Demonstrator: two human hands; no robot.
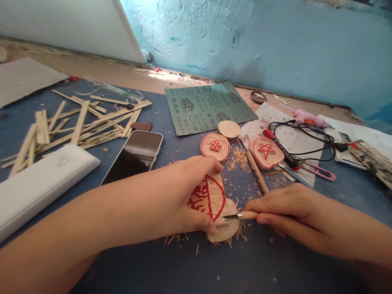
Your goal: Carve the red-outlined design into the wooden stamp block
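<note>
Left arm: nearest the camera, reaching in from the lower left; its hand [180, 192] pinches a wooden block [218, 195] between the thumb at the near edge and fingers at the far edge.
Wooden block: below the picture's centre, marked with red curved lines, its near right corner over a pale round slice [225, 234].
Right hand [294, 212]: fingers pressed together around the handle of a carving tool [248, 215], blade pointing left at the block's near right corner.
Blade risk: the tip sits close to the left thumb; a hard push or sudden slip could cut it.
Footing risk: the slice and scattered shavings [239, 158] might let the block rock or slide.
Beyond: a flower-marked disc [220, 156] and a star-marked disc [260, 157], both red-rimmed.
</note>
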